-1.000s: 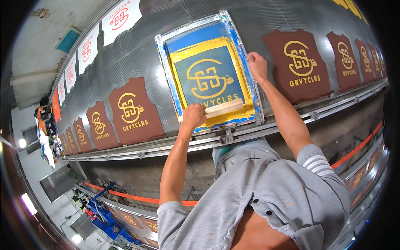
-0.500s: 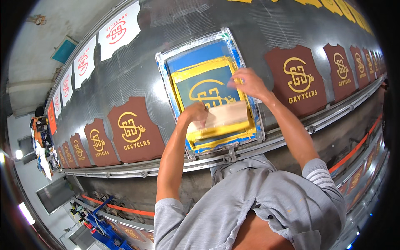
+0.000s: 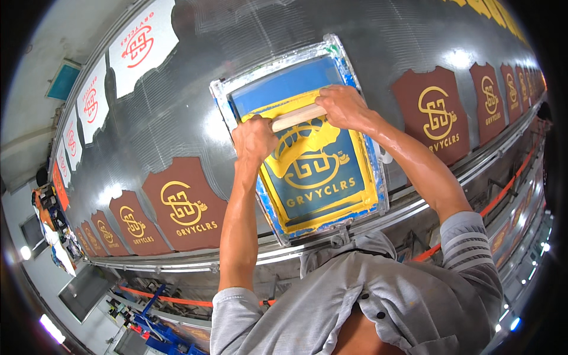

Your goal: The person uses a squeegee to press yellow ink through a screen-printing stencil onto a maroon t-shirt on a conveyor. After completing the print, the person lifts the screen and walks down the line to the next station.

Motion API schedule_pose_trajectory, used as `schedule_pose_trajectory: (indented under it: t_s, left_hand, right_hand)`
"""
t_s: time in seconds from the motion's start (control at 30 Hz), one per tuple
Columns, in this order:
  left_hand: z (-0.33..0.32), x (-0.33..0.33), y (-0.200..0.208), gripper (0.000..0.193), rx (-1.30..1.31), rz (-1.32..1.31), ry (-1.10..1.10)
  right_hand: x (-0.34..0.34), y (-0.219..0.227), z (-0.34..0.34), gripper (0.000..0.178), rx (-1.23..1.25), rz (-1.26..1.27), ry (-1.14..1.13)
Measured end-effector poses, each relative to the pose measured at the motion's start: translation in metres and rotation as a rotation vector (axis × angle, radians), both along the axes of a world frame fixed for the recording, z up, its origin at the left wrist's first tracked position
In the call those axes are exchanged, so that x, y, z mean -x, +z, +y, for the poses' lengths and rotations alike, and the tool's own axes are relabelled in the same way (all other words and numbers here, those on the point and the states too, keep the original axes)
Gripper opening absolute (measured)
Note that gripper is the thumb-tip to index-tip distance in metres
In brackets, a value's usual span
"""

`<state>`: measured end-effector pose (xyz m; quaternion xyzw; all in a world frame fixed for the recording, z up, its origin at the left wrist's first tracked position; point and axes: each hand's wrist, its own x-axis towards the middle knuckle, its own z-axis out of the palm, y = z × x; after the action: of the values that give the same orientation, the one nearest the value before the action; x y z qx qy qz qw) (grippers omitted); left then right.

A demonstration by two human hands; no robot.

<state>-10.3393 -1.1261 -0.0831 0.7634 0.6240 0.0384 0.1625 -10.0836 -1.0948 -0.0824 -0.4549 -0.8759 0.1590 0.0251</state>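
Note:
A wooden squeegee (image 3: 299,118) lies across the far part of a framed printing screen (image 3: 274,223). Gripping its left end is my left hand (image 3: 254,138), with the fingers wrapped over the wood. My right hand (image 3: 342,106) is closed round the other end. Yellow ink (image 3: 307,144) lies in a thick, ragged band on the near side of the squeegee. Below that band the blue-green mesh shows a yellow emblem with lettering. Ink also borders the mesh inside the metal frame. The blade's lower edge is hidden by the wood and my hands.
Brown shirt panels (image 3: 184,203) with yellow prints line the near side of the long dark table (image 3: 195,112), left and right of the screen. White panels (image 3: 144,47) with red prints lie at the far left. A metal rail (image 3: 195,255) runs along the near edge.
The squeegee has gone from the near part of the screen to the far part. My right hand, free before, now grips its right end. Yellow ink now shows in a band beside it.

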Motion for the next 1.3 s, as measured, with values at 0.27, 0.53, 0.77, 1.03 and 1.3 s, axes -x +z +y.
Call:
schedule_pose_trajectory:
  t_s: [0.27,0.53,0.77,1.03,1.3]
  left_hand:
    - [-0.086,-0.015,0.003,0.028,-0.051,-0.069,0.011]
    - [-0.244,-0.037,-0.007,0.028,-0.1,-0.14,0.041]
    - [-0.277,-0.04,-0.002,0.028,-0.083,-0.099,0.009]
    - [-0.255,-0.073,0.009,0.02,-0.034,0.04,-0.017]
    - [-0.276,-0.037,0.012,0.029,-0.02,-0.187,0.006]
  right_hand:
    - [-0.017,0.0,-0.088,0.014,0.02,0.099,0.016]
    - [-0.037,0.002,-0.238,0.014,0.11,0.118,-0.002]
    - [-0.05,0.018,-0.269,0.036,0.215,0.262,0.012]
    - [-0.09,-0.036,-0.136,0.038,-0.139,0.512,-0.883]
    - [-0.054,0.005,-0.124,0.033,0.028,0.729,-0.999]
